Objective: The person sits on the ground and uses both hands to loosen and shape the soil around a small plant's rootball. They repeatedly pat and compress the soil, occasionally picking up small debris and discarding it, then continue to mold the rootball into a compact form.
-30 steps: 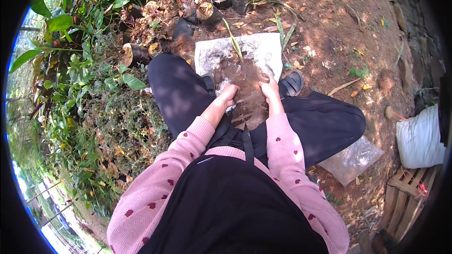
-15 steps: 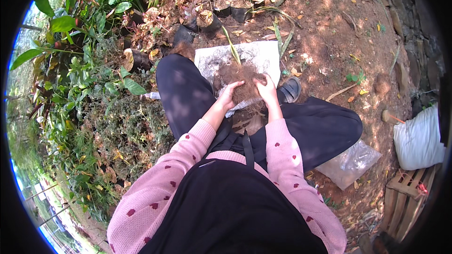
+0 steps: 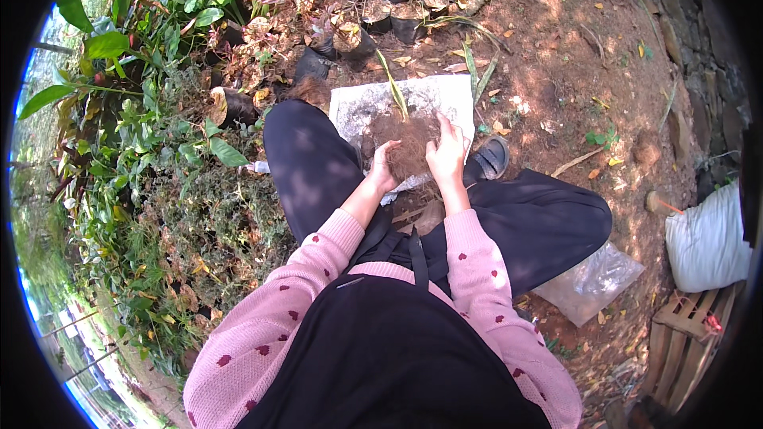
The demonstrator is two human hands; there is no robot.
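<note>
A brown clump of coconut-like fibre (image 3: pixel 409 147) sits between my hands, low over a white sheet (image 3: pixel 457 91) smeared with dark soil. From its top a narrow green leaf with yellowish edges (image 3: pixel 393 83) stands up, leaning left; its lower end is hidden in the fibre. My left hand (image 3: pixel 381 171) cups the clump's left side, thumb uppermost, other fingers mostly hidden. On the other side my right hand (image 3: pixel 448 152) curves against the fibre, its index finger stretched toward the far edge and its thumb on the near face.
Several dark plant bags (image 3: pixel 409 24) stand at the far side. Long cut leaves (image 3: pixel 482 71) lie right of the sheet. Dense plants (image 3: pixel 214 206) grow on the left. Rightward are a clear plastic bag (image 3: pixel 592 282), a white sack (image 3: pixel 707 234) and a wooden crate (image 3: pixel 683 342).
My right hand has shifted its grip, its index finger now extended farther along the clump's edge. My left hand has slid slightly down and left. The leaf stays upright.
</note>
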